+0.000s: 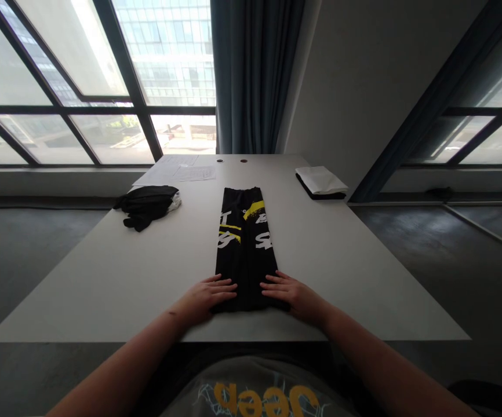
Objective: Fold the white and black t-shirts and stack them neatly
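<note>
A black garment [247, 263] with white lettering and yellow streaks lies folded into a long narrow strip in the middle of the table, its kind not plain from this fold. On its near left edge rests my left hand [205, 295], fingers stretched out over the cloth. My right hand [297, 296] lies flat across the near right edge, fingers also extended. Both palms are low against the fabric and the table, and neither hand grips anything.
The white table [177, 255] also carries a crumpled dark cloth [146, 205] at left, and a folded white and black stack [322, 180] at back right. Paper sheets [181, 169] lie at the far left. Beyond stand a blue curtain [255, 75] and windows.
</note>
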The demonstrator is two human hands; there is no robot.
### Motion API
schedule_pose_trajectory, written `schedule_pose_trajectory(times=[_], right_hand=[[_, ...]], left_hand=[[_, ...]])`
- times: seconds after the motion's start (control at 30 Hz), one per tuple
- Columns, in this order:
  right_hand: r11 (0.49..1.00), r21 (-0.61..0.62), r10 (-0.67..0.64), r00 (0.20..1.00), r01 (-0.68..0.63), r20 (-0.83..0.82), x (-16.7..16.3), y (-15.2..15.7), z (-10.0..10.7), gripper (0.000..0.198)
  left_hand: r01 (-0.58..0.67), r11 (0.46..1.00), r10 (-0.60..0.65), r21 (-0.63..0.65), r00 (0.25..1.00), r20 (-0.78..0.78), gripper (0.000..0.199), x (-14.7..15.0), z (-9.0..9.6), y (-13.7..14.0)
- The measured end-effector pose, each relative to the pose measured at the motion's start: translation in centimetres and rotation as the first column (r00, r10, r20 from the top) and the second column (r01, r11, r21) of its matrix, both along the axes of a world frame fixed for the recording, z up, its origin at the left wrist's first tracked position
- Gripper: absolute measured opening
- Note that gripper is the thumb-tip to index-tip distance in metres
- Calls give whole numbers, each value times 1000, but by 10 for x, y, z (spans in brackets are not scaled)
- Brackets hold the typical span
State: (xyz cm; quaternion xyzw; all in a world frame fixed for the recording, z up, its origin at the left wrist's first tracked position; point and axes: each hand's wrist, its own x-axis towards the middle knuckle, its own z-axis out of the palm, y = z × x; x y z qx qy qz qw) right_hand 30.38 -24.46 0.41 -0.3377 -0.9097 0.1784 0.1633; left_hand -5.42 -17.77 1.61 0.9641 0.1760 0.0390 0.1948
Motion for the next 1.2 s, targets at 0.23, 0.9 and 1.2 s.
schedule_pose_trajectory(times=[0.23,0.9,1.2], right_hand=[[938,-295,-285,894,184,-346,-11,-25,30,25],[768,276,-550,816,578,-180,-24,40,11,18],[906,31,-424,904,422,58,-15,39,-4,42]], left_hand=[[-285,932,335,-224,915,227,46,-6,18,-20],[-767,637,758,73,641,117,18,35,0,51],[-797,598,797,-87,579,170,25,27,-8,61]])
